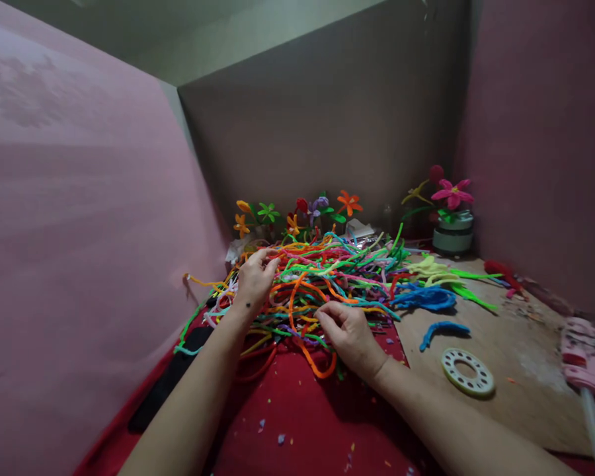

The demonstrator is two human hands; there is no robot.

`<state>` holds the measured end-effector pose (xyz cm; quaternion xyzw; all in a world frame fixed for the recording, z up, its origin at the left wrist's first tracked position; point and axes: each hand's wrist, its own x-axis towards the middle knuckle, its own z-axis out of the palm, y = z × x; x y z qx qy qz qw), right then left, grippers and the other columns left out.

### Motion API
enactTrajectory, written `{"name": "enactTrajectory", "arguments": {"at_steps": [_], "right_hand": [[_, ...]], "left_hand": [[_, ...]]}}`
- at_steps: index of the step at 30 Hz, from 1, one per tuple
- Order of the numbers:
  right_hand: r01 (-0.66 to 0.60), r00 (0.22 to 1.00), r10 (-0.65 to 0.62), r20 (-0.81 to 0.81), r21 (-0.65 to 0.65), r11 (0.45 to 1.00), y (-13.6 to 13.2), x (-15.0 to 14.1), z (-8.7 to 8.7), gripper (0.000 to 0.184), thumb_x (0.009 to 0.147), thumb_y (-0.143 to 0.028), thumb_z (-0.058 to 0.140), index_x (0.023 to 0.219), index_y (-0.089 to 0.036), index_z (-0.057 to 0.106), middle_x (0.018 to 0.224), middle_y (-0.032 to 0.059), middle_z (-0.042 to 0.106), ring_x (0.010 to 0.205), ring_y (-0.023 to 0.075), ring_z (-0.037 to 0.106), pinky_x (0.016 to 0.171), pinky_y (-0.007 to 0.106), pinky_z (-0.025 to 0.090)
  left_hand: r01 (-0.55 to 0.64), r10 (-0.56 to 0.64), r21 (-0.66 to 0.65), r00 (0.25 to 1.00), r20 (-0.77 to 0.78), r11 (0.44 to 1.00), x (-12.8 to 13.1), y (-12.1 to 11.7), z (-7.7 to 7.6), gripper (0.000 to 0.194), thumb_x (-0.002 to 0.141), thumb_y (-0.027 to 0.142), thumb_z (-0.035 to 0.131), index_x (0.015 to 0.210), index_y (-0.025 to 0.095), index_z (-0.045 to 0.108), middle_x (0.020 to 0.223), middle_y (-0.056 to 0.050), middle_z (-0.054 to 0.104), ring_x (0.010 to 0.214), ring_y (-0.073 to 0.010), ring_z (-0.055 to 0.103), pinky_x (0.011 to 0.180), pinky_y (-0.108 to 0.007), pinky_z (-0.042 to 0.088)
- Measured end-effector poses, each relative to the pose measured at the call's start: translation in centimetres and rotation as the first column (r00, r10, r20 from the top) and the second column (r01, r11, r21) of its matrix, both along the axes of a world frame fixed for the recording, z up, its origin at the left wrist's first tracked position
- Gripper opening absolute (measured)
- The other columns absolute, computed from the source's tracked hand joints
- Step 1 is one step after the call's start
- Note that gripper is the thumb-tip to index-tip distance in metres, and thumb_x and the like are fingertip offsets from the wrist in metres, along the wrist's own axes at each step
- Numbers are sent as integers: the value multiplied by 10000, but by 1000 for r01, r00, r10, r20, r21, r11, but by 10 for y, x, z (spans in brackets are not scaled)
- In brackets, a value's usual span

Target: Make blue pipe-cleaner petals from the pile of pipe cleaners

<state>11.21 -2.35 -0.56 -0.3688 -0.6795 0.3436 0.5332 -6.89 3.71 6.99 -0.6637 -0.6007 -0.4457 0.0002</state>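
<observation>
A tangled heap of pipe cleaners (322,277) in orange, green, pink, blue and other colours lies on a red cloth (297,423). My left hand (254,279) rests on the left side of the heap, fingers bent and reaching into the strands. My right hand (346,334) sits at the heap's near edge, fingers curled and pinching at the strands beside an orange pipe cleaner loop (311,350). Which strand it grips is hard to tell.
Finished pipe-cleaner flowers (297,215) stand behind the heap. A pot with a pink flower (453,225) sits at the back right. On the brown board (515,370) lie blue pipe cleaners (426,299), a white ring (468,372) and a pink tool (588,360). Pink walls close in both sides.
</observation>
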Motion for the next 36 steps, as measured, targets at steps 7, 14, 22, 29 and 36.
{"name": "enactTrajectory", "arguments": {"at_steps": [7, 14, 22, 29, 36], "right_hand": [[-8, 997, 2, 72, 78, 997, -2, -2, -4, 210, 801, -233, 470, 671, -161, 619, 537, -19, 510, 486, 85, 410, 508, 215, 316], [-111, 946, 53, -321, -165, 980, -9, 0, 31, 191, 756, -290, 540, 637, -153, 599, 458, -28, 489, 410, 75, 405, 423, 203, 317], [87, 639, -279, -717, -292, 952, 37, 44, 86, 147, 670, -271, 550, 747, -148, 571, 540, -25, 544, 381, 59, 438, 350, 174, 314], [541, 809, -525, 265, 12, 841, 151, 65, 66, 313, 693, -133, 480, 935, -97, 676, 818, 108, 683, 742, 179, 629, 657, 261, 468], [448, 707, -413, 574, 88, 890, 186, 36, 51, 209, 648, -109, 571, 784, -146, 725, 860, 145, 692, 898, 274, 618, 776, 325, 424]], "left_hand": [[192, -145, 92, 917, -373, 977, 33, 3, -8, 411, 799, 402, 532, 1165, 216, 557, 1096, -79, 551, 1041, -203, 487, 931, -352, 390], [81, 13, 145, 832, -554, 986, 44, 23, -12, 464, 770, 506, 529, 1096, 190, 621, 1335, -140, 391, 1221, -302, 307, 1010, -445, 282], [67, -147, -150, 767, -624, 986, 66, 52, -29, 575, 772, 563, 470, 1242, 233, 491, 1184, -111, 536, 1103, -293, 440, 913, -445, 341], [49, -69, -49, 756, -650, 998, 67, 31, -50, 428, 800, 484, 469, 1137, 236, 560, 1052, -118, 541, 1016, -286, 435, 931, -475, 269], [1, 8, 14, 764, -645, 1000, 68, 20, -59, 584, 787, 458, 498, 1314, 231, 390, 1114, -133, 500, 1016, -291, 434, 885, -444, 336]]}}
